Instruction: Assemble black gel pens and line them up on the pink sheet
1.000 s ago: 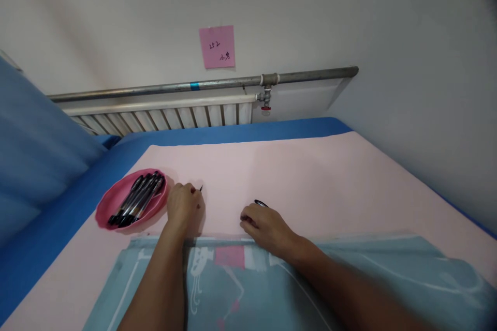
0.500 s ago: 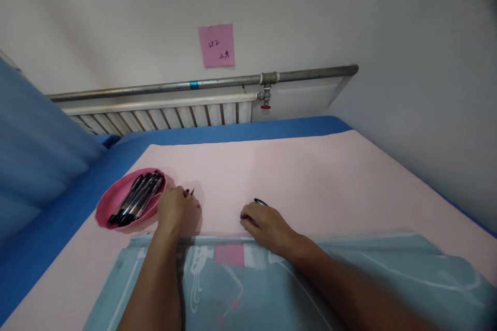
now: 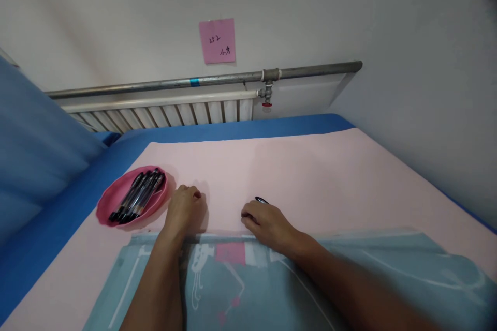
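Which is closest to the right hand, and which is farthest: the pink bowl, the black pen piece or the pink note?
From the right hand:
1. Black pen piece, showing at its far edge.
2. Pink bowl, to the left, past the left hand.
3. Pink note, up on the wall.

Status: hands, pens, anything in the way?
Left hand curled beside pink tray, grip unclear. Right hand seemingly closed on black pen-like item, mostly hidden. Pens lie in tray. Left hand stands between tray and right hand.
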A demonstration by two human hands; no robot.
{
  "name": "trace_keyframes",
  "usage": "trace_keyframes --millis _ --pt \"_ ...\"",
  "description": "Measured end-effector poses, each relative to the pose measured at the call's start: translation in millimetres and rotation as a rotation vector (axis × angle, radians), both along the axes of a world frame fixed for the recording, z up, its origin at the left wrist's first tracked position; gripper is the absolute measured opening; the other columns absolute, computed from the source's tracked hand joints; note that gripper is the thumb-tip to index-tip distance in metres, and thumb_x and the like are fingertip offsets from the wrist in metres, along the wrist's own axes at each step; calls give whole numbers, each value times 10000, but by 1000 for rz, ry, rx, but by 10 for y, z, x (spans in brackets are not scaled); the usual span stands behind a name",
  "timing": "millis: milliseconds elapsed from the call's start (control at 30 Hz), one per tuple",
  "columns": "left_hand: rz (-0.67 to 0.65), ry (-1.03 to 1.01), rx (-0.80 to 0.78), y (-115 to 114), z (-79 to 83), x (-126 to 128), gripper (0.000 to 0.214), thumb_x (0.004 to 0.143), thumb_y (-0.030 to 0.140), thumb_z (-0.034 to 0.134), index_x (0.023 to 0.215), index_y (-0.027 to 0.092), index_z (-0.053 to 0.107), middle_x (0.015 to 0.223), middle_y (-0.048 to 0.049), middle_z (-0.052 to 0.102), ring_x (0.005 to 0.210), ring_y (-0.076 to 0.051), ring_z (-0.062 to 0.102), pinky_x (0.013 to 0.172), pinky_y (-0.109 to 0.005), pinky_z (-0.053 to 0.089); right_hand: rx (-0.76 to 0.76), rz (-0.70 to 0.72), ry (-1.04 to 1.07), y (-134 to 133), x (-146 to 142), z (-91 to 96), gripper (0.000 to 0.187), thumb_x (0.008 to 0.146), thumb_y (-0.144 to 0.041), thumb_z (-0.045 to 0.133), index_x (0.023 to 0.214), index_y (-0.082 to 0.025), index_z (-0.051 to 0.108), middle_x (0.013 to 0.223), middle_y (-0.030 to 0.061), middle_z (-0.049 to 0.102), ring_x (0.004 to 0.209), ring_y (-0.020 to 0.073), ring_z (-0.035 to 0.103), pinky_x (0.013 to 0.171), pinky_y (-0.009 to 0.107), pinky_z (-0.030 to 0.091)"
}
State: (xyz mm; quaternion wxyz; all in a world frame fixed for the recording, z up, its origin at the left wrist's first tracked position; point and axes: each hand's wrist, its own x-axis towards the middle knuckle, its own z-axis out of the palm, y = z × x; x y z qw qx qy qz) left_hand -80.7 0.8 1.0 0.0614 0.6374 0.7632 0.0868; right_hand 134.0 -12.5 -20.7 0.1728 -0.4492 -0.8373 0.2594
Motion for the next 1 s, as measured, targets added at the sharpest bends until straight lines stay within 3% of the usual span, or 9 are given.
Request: trace_keyframes --millis 300,433,533,667,733,1000 --pt "51 26 -30 99 -98 -291 281 815 233 373 882 146 632 881 -99 656 862 -203 586 723 -269 392 -3 7 4 -6 15 -3 148 814 -177 423 764 -183 562 797 12 587 698 113 497 601 227 324" --pt "8 -4 -49 74 -101 -268 318 794 368 423 895 147 627 903 -104 656 846 -217 584 693 -278 390 18 5 25 -5 9 -20 156 820 -179 418 764 -182 564 786 13 586 702 114 500 614 229 335" --pt "53 -1 -18 24 -108 -201 379 735 452 476 928 158 618 923 -113 637 830 -235 580 671 -294 393 64 -84 70 41 71 11 145 819 -188 424 804 -182 568 808 20 594 733 121 513 652 237 353" --pt "79 30 -16 17 -114 -159 343 722 375 484 950 154 614 945 -143 618 888 -265 568 726 -324 397 97 -312 35 153 261 98 157 821 -236 428 791 -185 573 825 30 599 737 135 522 640 244 351" --pt "58 28 -24 41 -121 -171 323 728 350 483 944 153 619 939 -148 619 920 -266 562 749 -325 398 72 -356 -43 194 339 122 175 822 -265 429 762 -186 574 801 29 595 699 136 516 595 243 328" --pt "48 25 -83 76 -146 -258 230 721 231 472 843 169 657 922 -118 632 876 -228 583 745 -288 408 73 -256 -248 167 322 36 147 807 -294 467 768 -183 555 760 23 557 615 114 461 536 240 244"
